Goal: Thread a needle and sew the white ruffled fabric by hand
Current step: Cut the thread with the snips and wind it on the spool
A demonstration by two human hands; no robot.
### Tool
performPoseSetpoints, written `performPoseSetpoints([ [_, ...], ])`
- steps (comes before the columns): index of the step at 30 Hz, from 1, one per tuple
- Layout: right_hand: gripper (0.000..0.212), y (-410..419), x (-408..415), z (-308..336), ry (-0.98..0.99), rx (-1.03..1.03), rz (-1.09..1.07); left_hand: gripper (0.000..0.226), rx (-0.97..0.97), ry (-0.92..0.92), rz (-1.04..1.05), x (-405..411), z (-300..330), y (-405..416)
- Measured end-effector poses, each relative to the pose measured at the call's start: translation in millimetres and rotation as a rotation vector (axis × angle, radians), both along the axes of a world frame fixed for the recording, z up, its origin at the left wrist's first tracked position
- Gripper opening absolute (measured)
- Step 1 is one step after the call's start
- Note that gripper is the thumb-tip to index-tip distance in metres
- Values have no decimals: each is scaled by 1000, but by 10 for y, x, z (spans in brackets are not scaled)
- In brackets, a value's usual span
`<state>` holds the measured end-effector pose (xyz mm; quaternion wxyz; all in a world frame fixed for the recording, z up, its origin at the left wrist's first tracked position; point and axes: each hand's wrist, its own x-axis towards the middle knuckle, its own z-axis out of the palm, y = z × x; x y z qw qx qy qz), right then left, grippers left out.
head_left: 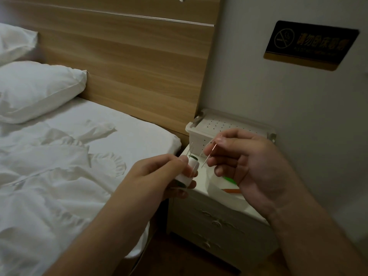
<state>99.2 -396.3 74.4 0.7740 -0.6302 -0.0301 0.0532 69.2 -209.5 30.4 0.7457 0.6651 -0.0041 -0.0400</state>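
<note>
Here, label by label:
Needle (209,154): one, thin and slanted, pinched between thumb and forefinger of the right hand (256,166); its lower tip points down-left toward the spool, a small gap between them.
Thread spool (189,170): one, white with green ends, gripped in the curled fingers of the left hand (159,176); a fine thread end (191,148) rises from the fingertips.
Position: both hands are held over the near left edge of the white nightstand (219,208), just beside the mattress corner.
White ruffled fabric (59,166): spread crumpled on the bed to the left, well apart from the needle, touched by neither hand.
Nightstand top: one perforated white basket (201,132) at the far side against the wall; one green and one orange item, partly hidden under the right hand.
Pillows (37,90): two, far left against the wooden headboard (139,66).
Wall: one dark no-smoking sign (310,44), far right.
</note>
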Motion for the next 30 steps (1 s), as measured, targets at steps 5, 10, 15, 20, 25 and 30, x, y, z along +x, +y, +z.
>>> performPoseSetpoints([
  [5,9,-13,-22,-2,-77,9,-2,33,39,8,-51,-49,32,-48],
  [10,11,-129,11,5,-97,-226,-91,28,49,51,102,-14,18,-48],
  [15,13,-153,41,-59,57,-334,-47,31,91,109,287,87,-58,25],
  [20,14,-132,58,-17,142,155,-104,26,162,86,351,100,-63,52],
  [25,9,-29,46,-101,81,77,-97,26,114,44,263,48,-34,6],
  [30,6,71,25,-152,-77,-10,-132,20,122,-43,83,-49,40,-77],
])
